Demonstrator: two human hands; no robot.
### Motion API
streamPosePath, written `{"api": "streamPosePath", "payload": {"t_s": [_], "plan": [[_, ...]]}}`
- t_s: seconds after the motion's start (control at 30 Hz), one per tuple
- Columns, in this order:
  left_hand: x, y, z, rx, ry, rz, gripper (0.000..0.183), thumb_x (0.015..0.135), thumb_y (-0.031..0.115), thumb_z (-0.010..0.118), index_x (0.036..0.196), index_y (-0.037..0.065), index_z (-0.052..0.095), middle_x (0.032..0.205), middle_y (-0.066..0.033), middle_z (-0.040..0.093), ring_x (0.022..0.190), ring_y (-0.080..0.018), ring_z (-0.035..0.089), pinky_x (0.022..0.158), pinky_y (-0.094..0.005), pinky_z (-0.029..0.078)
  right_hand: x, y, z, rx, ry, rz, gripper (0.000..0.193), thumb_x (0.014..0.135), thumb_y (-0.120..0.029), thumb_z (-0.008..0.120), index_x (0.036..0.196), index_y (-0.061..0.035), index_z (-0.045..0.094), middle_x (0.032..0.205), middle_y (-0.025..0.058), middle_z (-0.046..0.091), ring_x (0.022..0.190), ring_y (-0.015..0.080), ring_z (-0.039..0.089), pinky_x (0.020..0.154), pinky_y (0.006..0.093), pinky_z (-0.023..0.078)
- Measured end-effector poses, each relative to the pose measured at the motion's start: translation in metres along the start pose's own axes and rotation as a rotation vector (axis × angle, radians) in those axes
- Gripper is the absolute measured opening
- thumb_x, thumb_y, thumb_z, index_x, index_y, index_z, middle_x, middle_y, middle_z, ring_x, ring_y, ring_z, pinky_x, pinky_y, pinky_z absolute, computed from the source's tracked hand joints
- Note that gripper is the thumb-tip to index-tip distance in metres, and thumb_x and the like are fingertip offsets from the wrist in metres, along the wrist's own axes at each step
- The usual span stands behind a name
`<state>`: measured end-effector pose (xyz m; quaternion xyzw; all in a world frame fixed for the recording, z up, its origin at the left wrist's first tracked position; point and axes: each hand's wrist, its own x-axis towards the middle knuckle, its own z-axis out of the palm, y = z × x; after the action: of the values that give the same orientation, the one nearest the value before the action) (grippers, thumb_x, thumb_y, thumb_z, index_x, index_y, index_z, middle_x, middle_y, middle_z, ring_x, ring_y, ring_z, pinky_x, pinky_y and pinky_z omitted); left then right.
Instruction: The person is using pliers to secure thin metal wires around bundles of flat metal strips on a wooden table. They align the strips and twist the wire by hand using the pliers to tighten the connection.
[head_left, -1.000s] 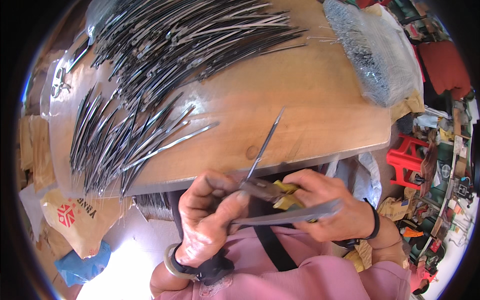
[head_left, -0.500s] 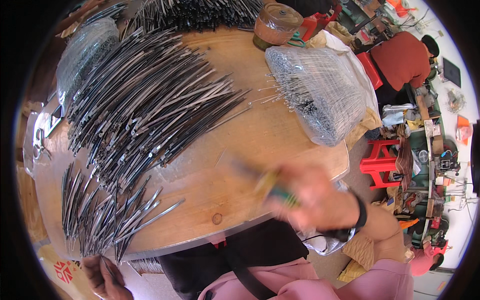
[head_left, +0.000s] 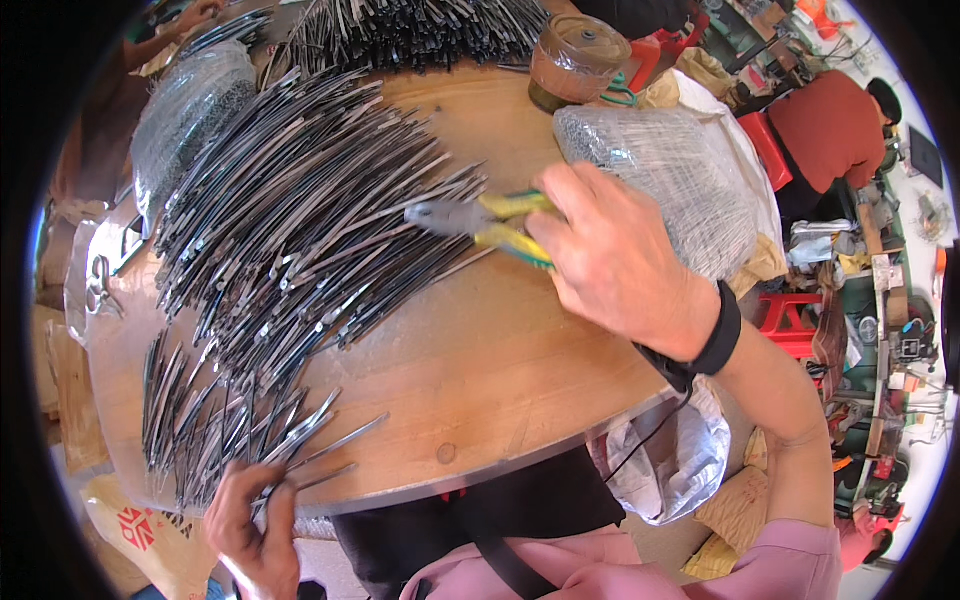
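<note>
My right hand [head_left: 620, 265] is closed around the yellow-and-green handles of a pair of pliers [head_left: 450, 216]. The jaws point left over the right edge of a large heap of thin dark metal strips [head_left: 290, 220]; whether they touch a strip I cannot tell. At the table's front left edge my left hand [head_left: 250, 530] pinches what looks like a thin metal strip [head_left: 325, 476], slightly blurred, whose end sticks out to the right. Right beside that hand lies a smaller pile of similar strips [head_left: 215, 425].
A plastic-wrapped bundle of thin wires [head_left: 665, 180] lies at the right, near a round taped container [head_left: 580, 60]. Another wrapped bundle [head_left: 190, 120] and scissors [head_left: 102, 285] are at the left. More strips [head_left: 420, 30] lie at the back. A red stool [head_left: 785, 325] stands beyond the table's right side.
My right hand with the pliers has swung up and away from the front edge, over toward the large heap. My left hand has risen from below the edge to the smaller pile.
</note>
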<state>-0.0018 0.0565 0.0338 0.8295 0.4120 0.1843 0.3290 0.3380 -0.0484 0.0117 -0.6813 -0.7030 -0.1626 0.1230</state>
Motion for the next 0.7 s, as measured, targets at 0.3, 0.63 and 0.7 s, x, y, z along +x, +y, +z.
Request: {"api": "streamPosePath", "payload": {"t_s": [0.3, 0.63, 0.7], "plan": [[0.089, 0.041, 0.073, 0.269, -0.144, 0.6, 0.017, 0.079, -0.001, 0.062, 0.096, -0.003, 0.06, 0.087, -0.0159, 0.055, 0.083, -0.0348, 0.058, 0.069, -0.0409, 0.047, -0.002, 0.003, -0.011, -0.012, 0.107, -0.027, 0.009, 0.065, -0.007, 0.066, 0.073, -0.0035, 0.064, 0.086, 0.0082, 0.051, 0.082, 0.025, 0.056, 0.066, 0.0363, 0.05], [0.096, 0.033, 0.086, 0.473, -0.088, 0.609, 0.006, 0.08, 0.002, 0.061, 0.082, 0.0, 0.057, 0.085, -0.0149, 0.053, 0.084, -0.0347, 0.056, 0.067, -0.0438, 0.047, -0.029, -0.022, -0.088, 1.257, 0.872, 0.554, 0.014, 0.086, -0.008, 0.066, 0.095, 0.0018, 0.061, 0.102, 0.0121, 0.06, 0.082, 0.0165, 0.055, 0.075, 0.0318, 0.045], [0.1, 0.034, 0.084, 0.485, -0.04, 0.65, 0.004, 0.083, 0.002, 0.06, 0.085, -0.001, 0.057, 0.082, -0.0158, 0.054, 0.077, -0.036, 0.057, 0.065, -0.0443, 0.047, -0.032, -0.028, -0.077, 1.386, 1.01, 0.699, 0.013, 0.083, -0.008, 0.07, 0.092, -0.0003, 0.065, 0.091, 0.0079, 0.063, 0.078, 0.013, 0.058, 0.067, 0.0265, 0.045]]}}
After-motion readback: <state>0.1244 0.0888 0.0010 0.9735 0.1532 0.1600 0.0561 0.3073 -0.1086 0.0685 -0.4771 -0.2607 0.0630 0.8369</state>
